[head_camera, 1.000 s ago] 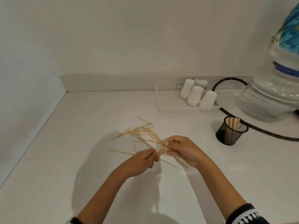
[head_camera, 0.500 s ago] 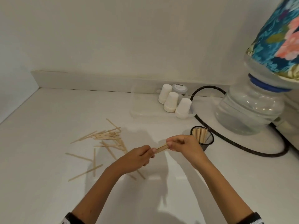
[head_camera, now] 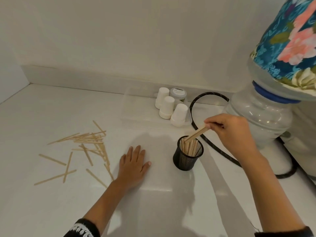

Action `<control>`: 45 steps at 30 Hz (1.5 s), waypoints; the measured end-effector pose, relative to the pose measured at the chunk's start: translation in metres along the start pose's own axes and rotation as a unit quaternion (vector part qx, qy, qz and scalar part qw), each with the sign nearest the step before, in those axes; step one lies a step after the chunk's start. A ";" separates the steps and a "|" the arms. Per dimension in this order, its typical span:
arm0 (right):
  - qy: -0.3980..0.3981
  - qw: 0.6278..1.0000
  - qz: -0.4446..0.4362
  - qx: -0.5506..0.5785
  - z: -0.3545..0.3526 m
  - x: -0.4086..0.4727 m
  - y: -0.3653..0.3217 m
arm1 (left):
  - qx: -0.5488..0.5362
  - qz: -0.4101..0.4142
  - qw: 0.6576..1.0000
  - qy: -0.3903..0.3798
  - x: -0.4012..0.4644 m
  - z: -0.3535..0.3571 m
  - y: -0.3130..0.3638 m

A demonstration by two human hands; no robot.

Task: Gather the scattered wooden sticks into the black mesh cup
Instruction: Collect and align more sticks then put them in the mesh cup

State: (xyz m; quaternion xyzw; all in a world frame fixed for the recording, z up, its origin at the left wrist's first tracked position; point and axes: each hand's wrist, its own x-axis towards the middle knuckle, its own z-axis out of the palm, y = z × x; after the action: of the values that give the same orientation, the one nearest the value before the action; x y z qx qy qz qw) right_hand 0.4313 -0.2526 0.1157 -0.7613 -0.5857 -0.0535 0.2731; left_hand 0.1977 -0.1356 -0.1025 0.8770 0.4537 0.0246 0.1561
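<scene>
Soft, even indoor light, dim grey cast toward the left of the frame, faint double shadows under both forearms — wide-angle bending at the edges, slight overall softness, no harsh glare.

Nothing readable here — the small jar's lid [head_camera: 177, 92], up at twelve o'clock from the black mesh cup [head_camera: 187, 159], carries a dark label, but its print is too blurred to make out.

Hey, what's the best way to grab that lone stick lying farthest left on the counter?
Pinch the lone stick at its middle, across its narrow width, coming straight down from above. It lies flat on the counter, apart from the others, so probably only its thin long edges offer a hold.
</scene>
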 end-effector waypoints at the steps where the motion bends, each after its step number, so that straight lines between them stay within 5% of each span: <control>1: -0.036 0.999 -0.003 -0.017 0.002 0.003 0.002 | 0.009 0.000 1.000 0.010 -0.002 0.003 0.001; 11: -0.354 0.908 -0.054 -0.216 0.076 0.014 0.007 | 0.030 -0.008 0.997 0.067 -0.007 0.007 0.005; 18: -0.350 0.912 -0.021 -0.212 0.079 0.020 0.004 | 0.041 -0.010 0.997 0.065 -0.005 0.009 0.004; 21: -0.250 0.951 -0.015 -0.181 0.072 0.015 0.006 | 0.038 -0.008 0.998 0.056 -0.006 0.009 0.003; 31: -0.066 0.996 -0.010 -0.058 0.078 -0.022 -0.025 | 0.011 0.033 0.999 -0.010 -0.011 0.003 -0.008; 35: -0.109 0.994 -0.011 -0.007 0.106 -0.044 -0.056 | -0.046 0.081 0.994 -0.054 -0.023 -0.017 -0.023; 40: -0.234 0.972 0.016 0.000 0.162 -0.071 -0.096 | -0.116 0.120 0.985 0.053 -0.059 -0.039 -0.063; 45: -0.284 0.957 0.051 0.024 0.212 -0.094 -0.145 | -0.089 0.076 0.984 0.131 -0.083 -0.066 -0.142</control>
State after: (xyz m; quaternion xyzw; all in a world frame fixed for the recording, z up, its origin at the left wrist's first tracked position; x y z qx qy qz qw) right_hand 0.2183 -0.2082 -0.0504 -0.7670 -0.6007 0.1935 0.1162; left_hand 0.0248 -0.1095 -0.0736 0.8808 0.3983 0.1915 0.1701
